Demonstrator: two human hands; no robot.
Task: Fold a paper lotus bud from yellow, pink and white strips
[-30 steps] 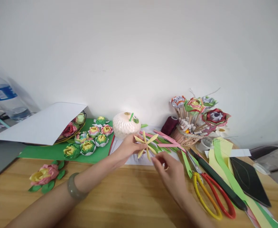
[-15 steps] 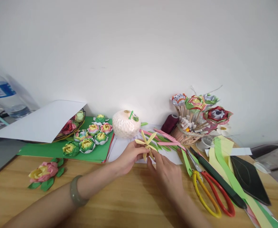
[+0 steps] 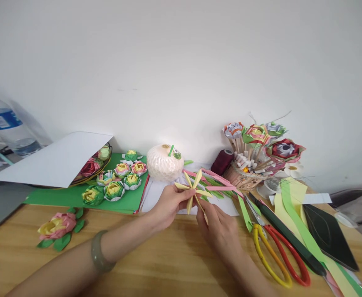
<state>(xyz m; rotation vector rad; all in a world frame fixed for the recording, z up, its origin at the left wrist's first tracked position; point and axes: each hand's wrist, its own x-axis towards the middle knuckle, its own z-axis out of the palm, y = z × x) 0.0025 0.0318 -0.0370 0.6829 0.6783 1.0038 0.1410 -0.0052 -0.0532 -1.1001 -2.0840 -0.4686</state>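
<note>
A yellow folded-paper flower [image 3: 198, 177] with several narrow, pointed petals is held above the table's middle. At its centre, the thumb and fingers of my left hand [image 3: 169, 205] pinch it. My right hand [image 3: 219, 227] has its fingertips closed on the end of the lower right petal; the fingers partly hide that tip. Just behind the flower lie pink folded strips [image 3: 219, 188] and green ones on white paper [image 3: 168, 206]. To the right of my right hand rest scissors [image 3: 273, 243] with yellow and red handles.
Paper lotus flowers [image 3: 114, 190] sit on green paper [image 3: 57, 199] at left, with a pink-yellow one [image 3: 57, 226] nearer. A white ribbed ball-shaped object [image 3: 165, 163], maroon thread spool [image 3: 222, 162] and flower basket [image 3: 245, 181] line the wall. A dark green cutter [image 3: 287, 235] and paper strips [image 3: 304, 231] lie right.
My right hand has shifted slightly right and down, from near the flower's centre to the end of the lower right petal. My left hand still pinches the flower's centre.
</note>
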